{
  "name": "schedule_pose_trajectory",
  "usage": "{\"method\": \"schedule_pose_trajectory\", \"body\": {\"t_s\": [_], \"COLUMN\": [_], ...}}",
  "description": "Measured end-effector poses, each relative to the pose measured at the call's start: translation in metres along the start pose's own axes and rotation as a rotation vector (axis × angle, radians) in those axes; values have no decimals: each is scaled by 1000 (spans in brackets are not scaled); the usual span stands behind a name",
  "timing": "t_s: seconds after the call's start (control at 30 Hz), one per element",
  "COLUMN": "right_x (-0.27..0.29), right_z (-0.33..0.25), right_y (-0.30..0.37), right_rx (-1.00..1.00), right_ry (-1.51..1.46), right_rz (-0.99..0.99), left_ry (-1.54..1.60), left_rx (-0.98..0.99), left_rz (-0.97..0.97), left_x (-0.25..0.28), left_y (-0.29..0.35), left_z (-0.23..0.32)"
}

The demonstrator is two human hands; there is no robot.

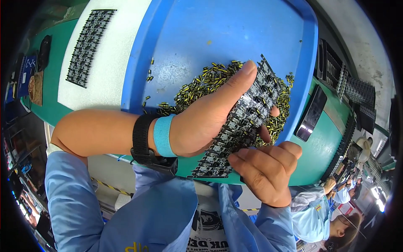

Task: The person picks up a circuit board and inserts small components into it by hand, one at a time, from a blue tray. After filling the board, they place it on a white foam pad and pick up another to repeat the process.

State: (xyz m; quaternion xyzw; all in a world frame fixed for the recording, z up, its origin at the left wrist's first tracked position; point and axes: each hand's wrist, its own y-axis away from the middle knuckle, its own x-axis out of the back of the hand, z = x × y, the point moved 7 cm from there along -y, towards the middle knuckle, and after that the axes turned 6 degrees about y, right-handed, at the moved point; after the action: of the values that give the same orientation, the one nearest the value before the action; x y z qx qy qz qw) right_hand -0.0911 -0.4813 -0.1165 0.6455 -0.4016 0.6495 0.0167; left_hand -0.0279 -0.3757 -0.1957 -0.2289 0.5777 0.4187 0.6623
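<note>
A dark circuit board panel (241, 119), with many small repeated boards, slants above the near part of a blue tray (235, 25). My left hand (205, 117) grips it, the thumb along its far left edge and fingertips showing past its right edge. My right hand (268, 170) is closed, its curled fingers meeting the panel's lower right side. Anything pinched there is hidden. A few small cylindrical parts sit on the panel's upper half. Under it, the tray holds a heap of loose black-and-yellow cylindrical parts (201, 86).
Another circuit board panel (90, 48) lies on a white foam sheet (111, 63) at the left. Right of the tray, a phone (311, 112) rests on the green table (327, 145). Stacked dark panels (361, 98) stand beyond. A person in blue (312, 216) works at lower right.
</note>
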Motion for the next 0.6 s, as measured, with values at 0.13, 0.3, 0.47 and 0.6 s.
{"method": "schedule_pose_trajectory", "body": {"t_s": [0.13, 0.3, 0.47, 0.6], "right_x": [-5, -6, -5, -4], "right_z": [2, 5, 9, 13], "right_y": [-3, -4, -8, -10], "right_rx": [16, 1, -149, -145], "right_ry": [1, -1, -120, -83], "right_rz": [-27, -53, -83, -126], "left_ry": [-40, -15, 77, 142], "left_rx": [-8, 4, 67, 108], "left_rz": [16, 27, 89, 144], "left_x": [5, 5, 11, 14], "left_y": [0, -1, -2, 0], "left_z": [0, 0, 0, 0]}}
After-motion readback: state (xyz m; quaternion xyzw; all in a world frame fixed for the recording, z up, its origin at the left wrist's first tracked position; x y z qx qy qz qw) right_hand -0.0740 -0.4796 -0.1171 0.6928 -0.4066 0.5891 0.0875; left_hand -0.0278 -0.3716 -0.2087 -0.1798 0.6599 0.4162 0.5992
